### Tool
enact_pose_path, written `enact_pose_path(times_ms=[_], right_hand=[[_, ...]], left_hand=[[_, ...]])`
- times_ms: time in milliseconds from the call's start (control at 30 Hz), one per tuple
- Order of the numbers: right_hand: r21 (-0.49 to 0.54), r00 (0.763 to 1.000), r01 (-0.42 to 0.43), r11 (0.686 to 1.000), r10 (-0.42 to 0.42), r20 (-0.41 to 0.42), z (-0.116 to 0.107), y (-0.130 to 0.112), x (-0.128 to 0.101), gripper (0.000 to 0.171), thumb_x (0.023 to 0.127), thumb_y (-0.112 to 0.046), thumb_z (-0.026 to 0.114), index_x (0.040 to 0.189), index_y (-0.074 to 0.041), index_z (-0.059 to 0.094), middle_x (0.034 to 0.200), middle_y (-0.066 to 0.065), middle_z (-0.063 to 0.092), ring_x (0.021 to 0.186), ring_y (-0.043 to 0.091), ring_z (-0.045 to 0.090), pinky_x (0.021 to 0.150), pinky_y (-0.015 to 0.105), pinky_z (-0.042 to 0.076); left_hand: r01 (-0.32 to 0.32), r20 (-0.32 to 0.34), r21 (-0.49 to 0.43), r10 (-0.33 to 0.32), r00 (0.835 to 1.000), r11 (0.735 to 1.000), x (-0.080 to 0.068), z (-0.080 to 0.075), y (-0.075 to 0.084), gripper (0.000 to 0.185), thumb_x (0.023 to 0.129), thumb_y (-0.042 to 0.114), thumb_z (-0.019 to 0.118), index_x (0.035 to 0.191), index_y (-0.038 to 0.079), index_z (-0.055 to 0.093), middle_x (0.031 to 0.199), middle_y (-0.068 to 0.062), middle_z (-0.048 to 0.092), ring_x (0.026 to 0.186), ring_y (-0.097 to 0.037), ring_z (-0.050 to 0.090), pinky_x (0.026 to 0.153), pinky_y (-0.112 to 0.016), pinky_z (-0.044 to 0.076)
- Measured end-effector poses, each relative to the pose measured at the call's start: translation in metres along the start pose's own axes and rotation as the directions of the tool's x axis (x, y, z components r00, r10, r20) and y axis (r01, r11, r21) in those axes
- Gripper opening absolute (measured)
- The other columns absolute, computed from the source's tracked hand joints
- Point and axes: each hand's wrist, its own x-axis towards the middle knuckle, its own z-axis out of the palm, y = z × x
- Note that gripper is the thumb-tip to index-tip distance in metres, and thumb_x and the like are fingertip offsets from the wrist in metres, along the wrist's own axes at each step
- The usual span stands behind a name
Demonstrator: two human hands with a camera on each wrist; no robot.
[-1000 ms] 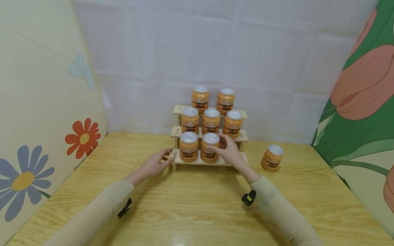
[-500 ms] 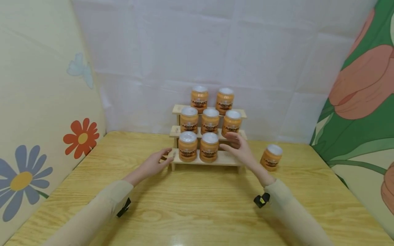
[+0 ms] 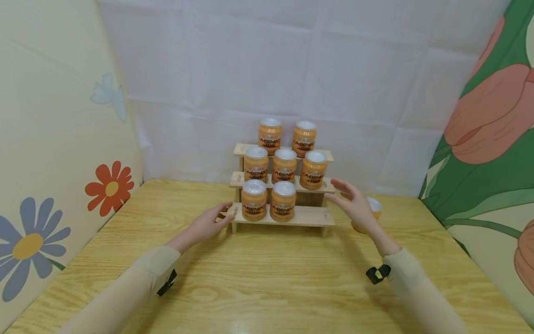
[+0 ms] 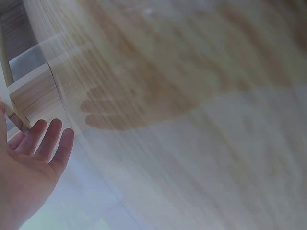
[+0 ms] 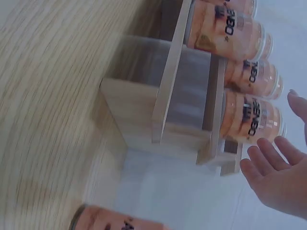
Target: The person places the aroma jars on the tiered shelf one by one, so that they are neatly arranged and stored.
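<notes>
A three-step wooden rack stands at the back of the table and carries several orange jars with white lids. Two jars sit on its lowest step. My left hand rests open against the rack's left end, fingers straight. My right hand hovers open just right of the rack, holding nothing, its fingers spread. Behind that hand a loose orange jar stands on the table, mostly hidden; it also shows low in the right wrist view.
The wooden table is walled by a flower-print panel on the left, a white sheet at the back and a tulip-print panel on the right. The rack's lowest step is bare right of its two jars.
My right hand let go of the right jar on the lowest step and moved right, in front of the loose jar. The left hand has stayed put.
</notes>
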Motion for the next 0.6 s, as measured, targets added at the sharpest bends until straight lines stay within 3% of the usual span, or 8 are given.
enact_pose_path(times_ms=[200, 600], right_hand=[[-0.031, 1.0, 0.011, 0.999, -0.011, -0.008, -0.021, 0.007, -0.006, 0.057, 0.092, -0.02, 0.062, 0.141, -0.002, 0.04, 0.142, 0.018, 0.044, 0.132, 0.033, 0.04, 0.111, 0.049, 0.029], [-0.094, 0.997, -0.08, 0.992, 0.079, -0.019, -0.059, 0.031, -0.016, 0.065, 0.093, -0.029, 0.06, 0.146, -0.002, 0.032, 0.146, 0.021, 0.037, 0.136, 0.037, 0.031, 0.113, 0.053, 0.023]], left_hand=[[0.008, 0.002, -0.017, -0.008, 1.0, 1.0, 0.0, 0.0, 0.0, 0.061, 0.099, 0.037, 0.045, 0.144, -0.001, 0.031, 0.137, -0.027, 0.045, 0.115, -0.038, 0.054, 0.093, -0.049, 0.048], [0.004, -0.004, -0.005, -0.004, 1.0, 1.0, -0.003, 0.0, 0.003, 0.06, 0.1, 0.035, 0.045, 0.143, -0.003, 0.031, 0.136, -0.029, 0.045, 0.115, -0.04, 0.053, 0.092, -0.049, 0.049]])
